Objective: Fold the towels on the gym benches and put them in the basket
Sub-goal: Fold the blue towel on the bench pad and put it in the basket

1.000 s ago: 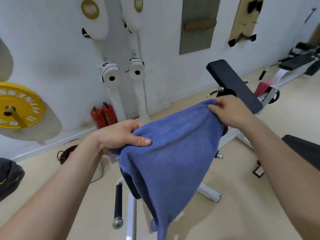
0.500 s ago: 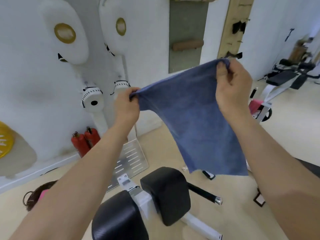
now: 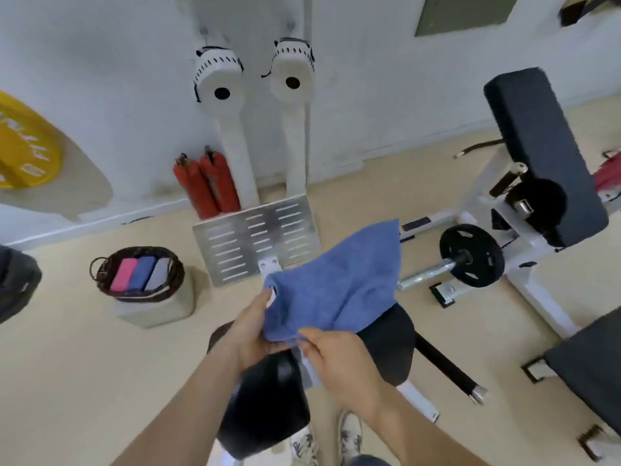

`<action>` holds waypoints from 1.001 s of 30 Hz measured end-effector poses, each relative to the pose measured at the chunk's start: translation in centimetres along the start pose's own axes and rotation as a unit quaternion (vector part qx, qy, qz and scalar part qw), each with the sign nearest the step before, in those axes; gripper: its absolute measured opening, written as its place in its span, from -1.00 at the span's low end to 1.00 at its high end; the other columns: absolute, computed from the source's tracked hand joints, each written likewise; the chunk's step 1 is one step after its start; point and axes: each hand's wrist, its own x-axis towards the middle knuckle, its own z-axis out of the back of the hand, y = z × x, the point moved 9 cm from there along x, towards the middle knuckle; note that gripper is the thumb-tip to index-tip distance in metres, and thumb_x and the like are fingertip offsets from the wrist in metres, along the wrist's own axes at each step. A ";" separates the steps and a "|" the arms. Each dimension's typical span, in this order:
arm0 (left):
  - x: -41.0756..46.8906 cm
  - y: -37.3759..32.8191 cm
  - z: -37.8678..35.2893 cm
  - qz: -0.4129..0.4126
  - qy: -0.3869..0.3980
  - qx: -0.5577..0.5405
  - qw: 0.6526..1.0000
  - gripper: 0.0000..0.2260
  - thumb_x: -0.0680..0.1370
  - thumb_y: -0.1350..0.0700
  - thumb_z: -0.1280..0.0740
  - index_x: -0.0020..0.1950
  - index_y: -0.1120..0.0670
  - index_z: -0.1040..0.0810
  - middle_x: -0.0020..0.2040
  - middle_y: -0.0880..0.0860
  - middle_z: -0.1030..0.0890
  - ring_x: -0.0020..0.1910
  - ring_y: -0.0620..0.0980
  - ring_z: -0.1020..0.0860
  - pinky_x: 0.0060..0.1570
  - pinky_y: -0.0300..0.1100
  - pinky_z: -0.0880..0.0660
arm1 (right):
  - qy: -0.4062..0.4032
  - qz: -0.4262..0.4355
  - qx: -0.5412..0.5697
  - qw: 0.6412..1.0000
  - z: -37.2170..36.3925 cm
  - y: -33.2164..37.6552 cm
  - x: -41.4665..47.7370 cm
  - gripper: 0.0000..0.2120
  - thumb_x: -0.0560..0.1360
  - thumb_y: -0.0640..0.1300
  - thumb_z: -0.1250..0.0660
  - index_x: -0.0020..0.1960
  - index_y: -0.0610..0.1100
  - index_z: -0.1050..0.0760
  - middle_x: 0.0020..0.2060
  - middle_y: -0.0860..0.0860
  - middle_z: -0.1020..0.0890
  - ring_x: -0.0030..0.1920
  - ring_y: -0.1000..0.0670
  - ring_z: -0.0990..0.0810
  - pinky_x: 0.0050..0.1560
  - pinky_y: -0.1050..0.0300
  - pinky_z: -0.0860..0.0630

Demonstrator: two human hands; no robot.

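Blue towel (image 3: 339,280), held over a black pad (image 3: 265,405): left hand (image 3: 252,331) grips its near-left edge, right hand (image 3: 339,358) pinches the near edge; cloth runs away rightward. Basket (image 3: 144,297) lies left, nearer left hand.

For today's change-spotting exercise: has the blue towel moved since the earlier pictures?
Yes: the blue towel has dropped down to the bench's black roller pad, its held corners brought together.

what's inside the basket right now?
Inside the basket are three folded towels side by side: a pink towel, a blue towel and a grey towel. Whatever lies beneath them, including the basket's bottom, is covered.
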 end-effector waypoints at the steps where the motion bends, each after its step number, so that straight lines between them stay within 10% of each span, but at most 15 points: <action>1: -0.4 1.4 -0.2 0.002 0.018 -0.009 1.000 -0.73 0.60 -0.07 -0.23 0.14 0.10 -0.51 -0.04 0.13 -0.68 -0.15 0.14 -0.64 -0.41 -0.14 -0.56 | 0.038 0.001 -0.001 0.999 -2.0 0.0 0.6 -0.61 0.57 0.11 0.01 0.11 -0.01 -0.53 -0.12 -0.07 -0.68 -0.11 -0.16 -0.62 -0.14 -0.02 -0.53; 6: -0.6 2.8 2.3 -0.110 -0.002 0.095 0.989 -0.32 0.47 0.50 -0.16 0.40 -0.15 -0.35 0.15 -0.02 -0.54 -0.09 0.01 -0.64 -0.23 -0.08 -0.57 | 0.149 0.049 0.032 0.987 -7.0 0.5 1.7 -0.76 0.61 0.13 -0.11 -0.09 0.06 -0.47 -0.23 0.10 -0.57 -0.28 0.12 -0.46 -0.30 0.25 -0.34; 12: -2.0 1.9 5.5 -0.191 -0.091 0.201 0.957 -0.36 0.43 0.55 -0.07 0.38 0.06 -0.46 0.31 0.01 -0.51 0.28 -0.08 -0.47 0.08 -0.50 -0.42 | 0.253 0.063 -0.180 0.949 -9.6 -5.3 5.0 -0.40 0.52 0.03 -0.25 0.51 0.07 -0.15 0.44 0.05 -0.28 0.41 -0.07 -0.26 0.31 -0.04 -0.26; 20: -5.3 0.8 13.9 -0.213 -0.227 0.095 0.946 -0.36 0.44 0.49 -0.13 0.29 -0.15 -0.49 0.12 -0.28 -0.61 -0.01 -0.35 -0.58 -0.04 -0.38 -0.51 | 0.178 0.048 -0.229 0.956 -8.0 -13.7 8.5 -0.79 0.53 -0.21 -0.18 0.07 -0.04 -0.53 -0.11 0.00 -0.59 -0.11 -0.09 -0.56 -0.30 0.07 -0.33; 23: -4.9 2.9 17.3 -0.144 -0.220 0.015 0.965 -0.36 0.46 0.54 -0.14 0.39 -0.04 -0.40 0.21 -0.05 -0.59 0.00 -0.20 -0.63 -0.14 -0.24 -0.59 | 0.175 0.090 -0.247 0.949 -7.6 -14.4 8.1 -0.87 0.47 -0.20 -0.33 -0.04 -0.03 -0.59 -0.22 0.03 -0.58 -0.25 -0.05 -0.56 -0.34 0.09 -0.35; 30: -3.9 4.9 14.5 -0.109 -0.105 -0.053 0.987 -0.41 0.47 0.55 -0.21 0.33 -0.01 -0.45 0.27 0.11 -0.55 0.18 0.08 -0.58 -0.01 -0.14 -0.58 | 0.278 0.075 -0.128 0.949 -13.3 -9.9 8.5 -0.35 0.54 -0.08 -0.28 0.53 0.06 -0.04 0.47 0.02 -0.17 0.42 -0.03 -0.24 0.31 0.04 -0.39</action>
